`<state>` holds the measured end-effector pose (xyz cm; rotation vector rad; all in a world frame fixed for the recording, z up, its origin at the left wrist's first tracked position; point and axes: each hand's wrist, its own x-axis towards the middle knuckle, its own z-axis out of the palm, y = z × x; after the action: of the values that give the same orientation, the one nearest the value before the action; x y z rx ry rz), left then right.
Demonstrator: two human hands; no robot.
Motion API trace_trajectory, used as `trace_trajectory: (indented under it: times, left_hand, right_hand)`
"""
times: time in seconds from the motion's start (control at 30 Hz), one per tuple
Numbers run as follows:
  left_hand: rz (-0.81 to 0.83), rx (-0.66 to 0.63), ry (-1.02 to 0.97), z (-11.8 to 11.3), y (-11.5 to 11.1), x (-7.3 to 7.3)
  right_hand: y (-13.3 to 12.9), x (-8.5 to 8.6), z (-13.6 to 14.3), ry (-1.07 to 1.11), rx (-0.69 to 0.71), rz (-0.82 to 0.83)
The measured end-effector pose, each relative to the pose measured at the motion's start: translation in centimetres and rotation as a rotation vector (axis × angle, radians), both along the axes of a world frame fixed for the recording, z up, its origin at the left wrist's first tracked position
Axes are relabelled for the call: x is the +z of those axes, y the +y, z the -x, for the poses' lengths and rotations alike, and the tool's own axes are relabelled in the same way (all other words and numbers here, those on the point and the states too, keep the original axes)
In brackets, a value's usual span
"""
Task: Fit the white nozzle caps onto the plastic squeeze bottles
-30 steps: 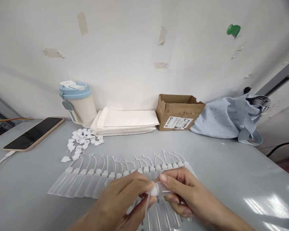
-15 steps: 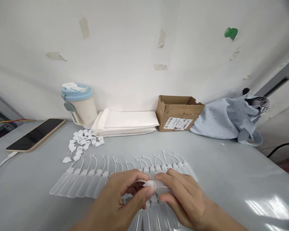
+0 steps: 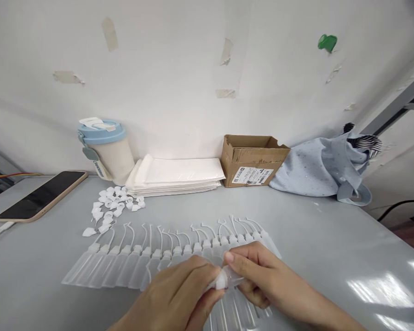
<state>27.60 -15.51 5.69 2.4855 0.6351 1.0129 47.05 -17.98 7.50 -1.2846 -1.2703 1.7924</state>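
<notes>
My left hand (image 3: 182, 294) is closed on the white cap (image 3: 221, 279) of a translucent bottle, with the fingers hiding much of the cap. My right hand (image 3: 262, 276) grips the clear body of that bottle (image 3: 232, 277) just beside it. Behind both hands lies a row of translucent bottles (image 3: 112, 266) side by side, each with a white neck and a thin curved strap pointing toward the wall. More clear bottles (image 3: 232, 310) lie under and in front of my hands, partly covered. A pile of small white caps (image 3: 113, 202) rests at the left, beyond the row.
Along the wall stand a cream cup with a blue lid (image 3: 112, 154), a stack of white envelopes (image 3: 179, 172), an open cardboard box (image 3: 251, 163) and a light blue cloth bag (image 3: 307, 168). A phone (image 3: 41, 195) with a cable lies at the left edge.
My left hand has turned over the cap, its back now facing up. My right fingers have curled around the bottle body. The view has shifted slightly.
</notes>
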Motion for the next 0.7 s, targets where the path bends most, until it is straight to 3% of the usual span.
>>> trace_trajectory:
  times: [0.07,0.27,0.47,0.57,0.7]
  left_hand:
    - [0.059,0.016,-0.034,0.1,0.2,0.2]
    - [0.322,-0.005,0.043,0.2,1.1,1.2]
    - [0.341,-0.021,0.067,0.1,0.8,1.4]
    - [0.269,0.001,0.075,0.2,0.6,1.1]
    - [0.179,0.030,0.064,0.2,0.3,0.6]
  right_hand:
    - [0.0,0.1,0.2,-0.033,-0.044,-0.079]
    - [-0.8,0.8,0.4,-0.471,-0.059,-0.590]
    - [-1.0,0.3,0.3,-0.475,-0.027,-0.950]
    - [-1.0,-0.1,0.4,-0.526,-0.013,-0.966]
    - [-0.9,-0.1,0.4,-0.568,0.005,-0.748]
